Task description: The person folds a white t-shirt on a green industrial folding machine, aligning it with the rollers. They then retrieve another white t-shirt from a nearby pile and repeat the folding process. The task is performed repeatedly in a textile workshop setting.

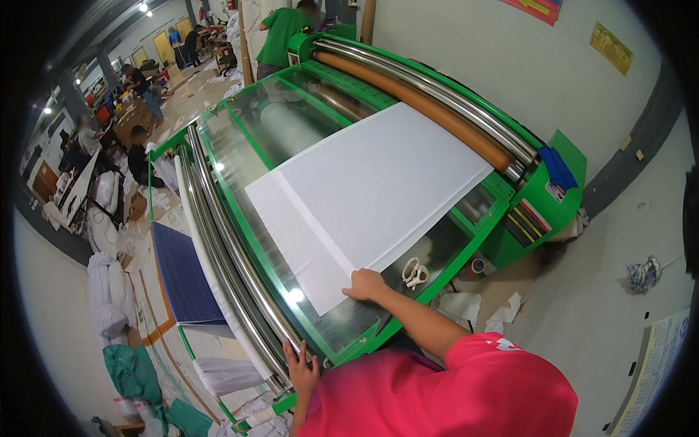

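A large white sheet (382,180), with a bluish-white field and a whiter border strip, lies flat on the glass-like top of a green roller machine (251,131). My right hand (365,285) is on the sheet's near edge, where the strip ends. Its fingers are curled around that edge and the thumb points left. My left hand (302,366) rests with fingers apart at the near end of a shiny metal roller (240,235). What looks like a pair of scissors with white-wrapped handles (415,273) lies right of my right hand.
An orange-brown roller (415,109) and chrome bars span the far side. A blue cloth (557,166) hangs on the right end housing. Dark blue fabric (185,273) hangs at the left. A person in green (281,35) leans at the far end. White cloth bundles (109,295) line the floor.
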Demonstrator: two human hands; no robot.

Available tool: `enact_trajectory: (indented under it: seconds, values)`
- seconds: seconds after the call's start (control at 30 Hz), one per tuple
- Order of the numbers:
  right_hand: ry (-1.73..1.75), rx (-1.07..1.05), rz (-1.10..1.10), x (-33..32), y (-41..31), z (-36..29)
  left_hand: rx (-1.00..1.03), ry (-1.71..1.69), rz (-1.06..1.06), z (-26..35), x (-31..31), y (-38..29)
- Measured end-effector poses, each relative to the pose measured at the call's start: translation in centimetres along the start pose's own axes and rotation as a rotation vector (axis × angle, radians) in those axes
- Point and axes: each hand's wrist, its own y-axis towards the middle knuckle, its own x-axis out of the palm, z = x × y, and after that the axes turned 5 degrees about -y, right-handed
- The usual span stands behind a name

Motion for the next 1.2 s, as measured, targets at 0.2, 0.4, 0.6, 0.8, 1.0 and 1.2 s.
enact_trajectory:
  seconds: [0.2,0.4,0.6,0.8,1.0,1.2]
  values:
    - [0.000,-0.007,-0.022,-0.6,1.1,0.5,-0.009,0.007,-0.008,0.0,0.1,-0.1]
    - [0.015,-0.013,-0.067,-0.5,3.3,1.7,-0.005,0.010,-0.005,-0.1,0.0,-0.1]
    - [0.053,0.001,-0.142,-0.5,4.3,2.9,-0.005,-0.015,-0.014,0.4,-0.2,0.1]
    - [0.033,-0.071,-0.154,0.6,5.4,3.1,-0.016,0.020,-0.014,0.4,-0.4,-0.1]
    - [0.023,-0.125,-0.128,2.1,6.5,5.8,-0.004,0.007,-0.024,0.5,-0.1,0.6]
    - [0.018,-0.076,-0.121,-0.3,4.2,2.7,-0.011,0.031,-0.004,-0.3,0.0,-0.1]
